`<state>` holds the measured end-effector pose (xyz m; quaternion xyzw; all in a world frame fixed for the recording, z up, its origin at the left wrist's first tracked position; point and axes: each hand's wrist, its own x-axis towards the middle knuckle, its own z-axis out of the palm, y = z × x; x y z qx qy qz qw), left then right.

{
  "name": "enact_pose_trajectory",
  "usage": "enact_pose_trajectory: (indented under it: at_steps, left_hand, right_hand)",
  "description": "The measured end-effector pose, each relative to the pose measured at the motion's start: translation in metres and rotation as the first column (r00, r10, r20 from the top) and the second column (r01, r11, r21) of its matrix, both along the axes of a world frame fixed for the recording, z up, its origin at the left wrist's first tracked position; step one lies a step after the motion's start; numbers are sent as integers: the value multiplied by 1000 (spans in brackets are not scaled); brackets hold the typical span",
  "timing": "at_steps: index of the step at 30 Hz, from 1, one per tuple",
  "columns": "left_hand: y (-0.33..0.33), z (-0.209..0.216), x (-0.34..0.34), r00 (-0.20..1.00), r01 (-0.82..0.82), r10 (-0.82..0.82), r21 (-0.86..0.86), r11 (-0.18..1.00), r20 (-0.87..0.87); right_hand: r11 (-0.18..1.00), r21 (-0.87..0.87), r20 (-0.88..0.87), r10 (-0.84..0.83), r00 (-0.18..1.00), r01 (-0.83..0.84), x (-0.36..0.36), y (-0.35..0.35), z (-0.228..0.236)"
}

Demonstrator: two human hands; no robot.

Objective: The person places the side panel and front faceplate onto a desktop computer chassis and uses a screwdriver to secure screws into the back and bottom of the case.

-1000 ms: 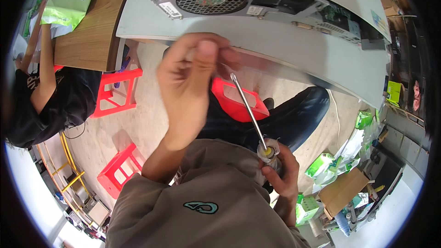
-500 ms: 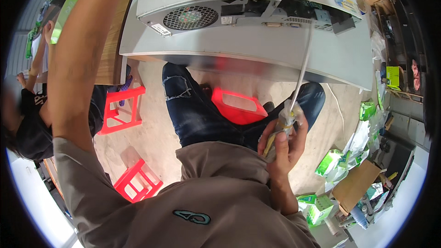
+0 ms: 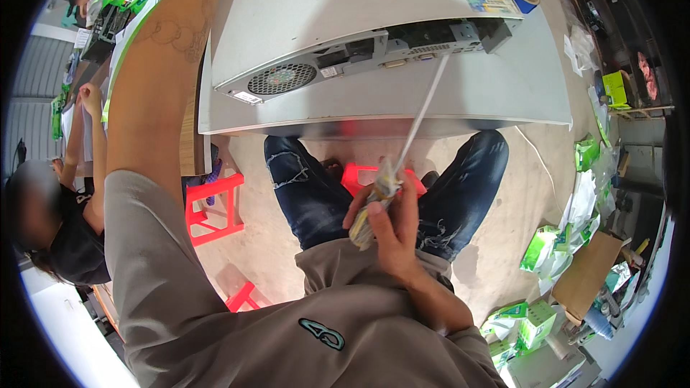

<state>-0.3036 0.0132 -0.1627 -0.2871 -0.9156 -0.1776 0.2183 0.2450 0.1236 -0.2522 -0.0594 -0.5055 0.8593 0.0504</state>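
My right hand (image 3: pixel 397 226) is closed around the handle of a long screwdriver (image 3: pixel 422 111), held above my lap. Clear, crinkled plastic and yellowish wrapping cover the handle. Its thin shaft slants up and away, and the tip is at the ports on the back edge of a slim grey computer case (image 3: pixel 338 79). Whether the tip touches the case I cannot tell. The case lies on a white table (image 3: pixel 503 93), its round honeycomb vent toward the left. My left forearm reaches up past the case's left side, and the hand lies beyond the upper edge of the view.
A blue tape roll (image 3: pixel 530 3) sits at the table's far right. Red plastic stools (image 3: pixel 236 205) stand on the floor. Green boxes (image 3: pixel 537 325), plastic bags and an open cardboard box (image 3: pixel 586 273) line the right side. A person in black (image 3: pixel 86 244) works at the left.
My right hand and the screwdriver have moved left and slightly down. The view has shifted, so the case sits lower and more tilted, and the tape roll shows more fully.
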Motion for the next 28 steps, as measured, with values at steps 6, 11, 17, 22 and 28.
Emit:
enact_pose_trajectory:
  at_steps: [6, 11, 17, 22, 28]
  left_hand:
    - [-6, 2, 6, 999, -33, 34, -77, 996, 12]
    - [-2, 2, 36, 997, -47, 52, -98, 994, 52]
    - [-9, 16, 63, 977, -144, 155, -86, 986, 144]
    - [-20, 22, 46, 987, -72, 79, -56, 996, 141]
    - [-10, 24, 58, 969, -187, 199, -89, 978, 149]
  right_hand:
    - [982, 52, -93, -177, 980, 182, -15, 28, 11]
    - [869, 175, -242, -419, 875, 464, -25, 68, 21]
    - [825, 206, -349, -441, 827, 527, -49, 118, 34]
    - [871, 68, -400, -423, 813, 487, -66, 134, 13]
    - [860, 195, -288, -409, 866, 471, -73, 142, 5]
